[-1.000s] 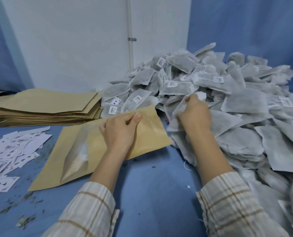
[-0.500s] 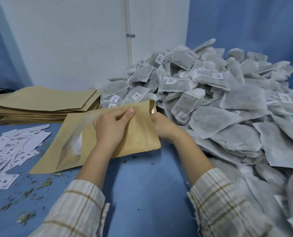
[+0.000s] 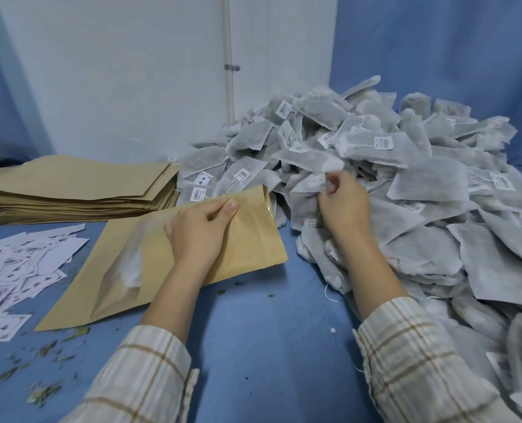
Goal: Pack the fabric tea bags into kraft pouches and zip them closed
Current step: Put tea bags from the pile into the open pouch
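While the left hand pinches the open mouth of one kraft pouch lying on the blue desk, the right hand closes its grip on one tea bag in the heap of tea bags, too many to count. Their white tags carry barcodes and print too small to read. One stack of flat pouches lies behind, loose paper labels at left.

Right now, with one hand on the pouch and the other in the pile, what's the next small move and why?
Probably draw the tea bag pinched by the right hand across to the kraft pouch, since the left hand holds its mouth open facing the pile.
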`<control>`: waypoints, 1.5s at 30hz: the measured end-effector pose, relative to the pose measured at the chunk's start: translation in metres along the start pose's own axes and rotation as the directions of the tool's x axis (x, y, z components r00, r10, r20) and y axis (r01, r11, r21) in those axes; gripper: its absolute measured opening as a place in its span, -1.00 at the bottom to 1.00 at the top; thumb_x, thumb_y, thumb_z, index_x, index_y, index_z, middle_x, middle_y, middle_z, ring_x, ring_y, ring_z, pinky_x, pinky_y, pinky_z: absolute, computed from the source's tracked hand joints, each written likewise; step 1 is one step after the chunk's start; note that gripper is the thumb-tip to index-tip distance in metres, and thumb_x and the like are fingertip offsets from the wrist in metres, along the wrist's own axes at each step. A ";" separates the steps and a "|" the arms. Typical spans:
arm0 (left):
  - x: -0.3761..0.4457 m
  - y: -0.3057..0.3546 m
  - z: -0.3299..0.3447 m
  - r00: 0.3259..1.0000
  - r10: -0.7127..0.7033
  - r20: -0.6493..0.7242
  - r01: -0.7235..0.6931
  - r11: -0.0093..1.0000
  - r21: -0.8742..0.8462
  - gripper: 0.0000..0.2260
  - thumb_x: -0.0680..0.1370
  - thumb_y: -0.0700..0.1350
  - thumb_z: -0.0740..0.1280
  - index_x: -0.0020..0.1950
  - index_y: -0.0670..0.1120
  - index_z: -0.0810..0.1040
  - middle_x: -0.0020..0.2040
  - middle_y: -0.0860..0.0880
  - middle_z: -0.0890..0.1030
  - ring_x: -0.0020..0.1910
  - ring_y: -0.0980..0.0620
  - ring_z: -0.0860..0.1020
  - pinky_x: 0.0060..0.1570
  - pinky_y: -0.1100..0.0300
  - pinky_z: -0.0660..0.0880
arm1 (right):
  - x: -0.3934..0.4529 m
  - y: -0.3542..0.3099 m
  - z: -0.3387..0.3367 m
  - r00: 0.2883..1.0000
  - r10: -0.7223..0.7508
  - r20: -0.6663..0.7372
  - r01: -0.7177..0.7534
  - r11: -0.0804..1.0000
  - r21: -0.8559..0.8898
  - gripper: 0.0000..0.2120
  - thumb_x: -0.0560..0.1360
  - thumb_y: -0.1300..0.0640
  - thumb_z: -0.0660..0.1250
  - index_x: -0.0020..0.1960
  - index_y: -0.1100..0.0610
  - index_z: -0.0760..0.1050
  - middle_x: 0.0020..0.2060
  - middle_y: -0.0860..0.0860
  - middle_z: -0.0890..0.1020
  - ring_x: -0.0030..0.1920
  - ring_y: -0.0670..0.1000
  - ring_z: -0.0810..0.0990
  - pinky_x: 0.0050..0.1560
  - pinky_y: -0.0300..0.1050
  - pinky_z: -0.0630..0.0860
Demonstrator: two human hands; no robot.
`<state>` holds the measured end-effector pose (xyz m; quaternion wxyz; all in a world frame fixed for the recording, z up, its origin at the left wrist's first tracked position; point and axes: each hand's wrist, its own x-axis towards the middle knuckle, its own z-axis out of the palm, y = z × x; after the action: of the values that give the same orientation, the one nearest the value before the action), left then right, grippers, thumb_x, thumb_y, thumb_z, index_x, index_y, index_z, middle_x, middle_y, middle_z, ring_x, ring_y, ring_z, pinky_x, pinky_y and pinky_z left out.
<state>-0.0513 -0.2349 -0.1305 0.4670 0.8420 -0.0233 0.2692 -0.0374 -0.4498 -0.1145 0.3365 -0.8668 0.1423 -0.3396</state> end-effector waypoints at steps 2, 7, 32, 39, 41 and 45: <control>0.002 -0.001 -0.001 1.000 -0.009 -0.010 0.009 1.000 0.002 -0.79 0.51 0.14 0.32 0.07 0.14 0.64 0.08 0.07 0.65 0.19 0.03 0.50 0.32 -0.05 0.26 | -0.004 -0.004 0.003 0.999 -0.030 0.020 0.029 0.998 0.064 -0.85 0.46 0.20 0.28 0.02 0.07 0.52 -0.11 -0.01 0.60 -0.06 0.01 0.56 -0.11 -0.24 0.38; 0.004 -0.005 -0.005 0.999 -0.029 -0.037 0.030 0.999 0.013 -0.80 0.51 0.13 0.32 0.06 0.14 0.65 0.07 0.07 0.66 0.18 0.03 0.51 0.33 -0.02 0.24 | -0.012 -0.016 0.007 0.998 0.000 0.068 -0.024 0.937 0.350 -0.93 0.44 0.13 0.31 -0.19 0.01 0.44 -0.19 -0.07 0.56 -0.17 -0.07 0.53 -0.20 -0.37 0.41; 0.005 -0.005 -0.013 0.997 0.022 -0.079 -0.025 0.999 -0.044 -0.80 0.51 0.11 0.33 0.06 0.11 0.65 0.04 0.08 0.66 0.16 0.07 0.51 0.35 -0.03 0.23 | -0.046 -0.052 0.026 0.745 -0.190 0.639 -0.051 0.940 0.339 -0.80 0.53 0.12 0.22 -0.07 0.20 0.57 -0.19 0.13 0.61 -0.23 -0.07 0.49 -0.19 -0.21 0.41; 0.002 -0.005 -0.012 0.990 0.037 -0.138 -0.036 0.999 0.010 -0.81 0.52 0.10 0.31 0.04 0.11 0.66 0.00 0.08 0.67 0.11 0.08 0.52 0.36 0.04 0.14 | -0.033 -0.017 0.042 0.932 0.005 0.363 0.094 0.962 -0.256 -0.28 0.46 0.09 0.31 0.49 0.09 0.01 0.43 0.16 0.20 0.40 0.24 0.17 0.35 0.13 0.20; 0.002 -0.006 -0.012 0.988 0.042 -0.149 -0.039 0.999 0.025 -0.81 0.53 0.10 0.30 0.04 0.12 0.66 0.00 0.08 0.67 0.10 0.08 0.52 0.29 0.14 0.09 | -0.037 -0.011 0.049 0.936 0.036 0.351 0.064 0.961 -0.269 -0.24 0.48 0.10 0.33 0.50 0.12 -0.07 0.38 0.20 0.29 0.35 0.24 0.30 0.28 0.12 0.29; 0.004 -0.009 -0.014 0.983 0.036 -0.179 -0.026 0.998 0.058 -0.81 0.53 0.10 0.30 0.04 0.12 0.66 0.01 0.07 0.67 0.10 0.07 0.50 0.19 0.20 0.06 | -0.036 -0.014 0.043 0.996 0.020 0.092 -0.037 0.983 0.178 -0.48 0.47 0.06 0.36 0.34 0.09 0.21 0.09 0.06 0.55 0.09 0.14 0.52 -0.06 -0.04 0.42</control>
<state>-0.0517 -0.2180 -0.1297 0.4394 0.8264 0.0131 0.3519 -0.0335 -0.4014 -0.1461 0.4239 -0.8453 0.1083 -0.3067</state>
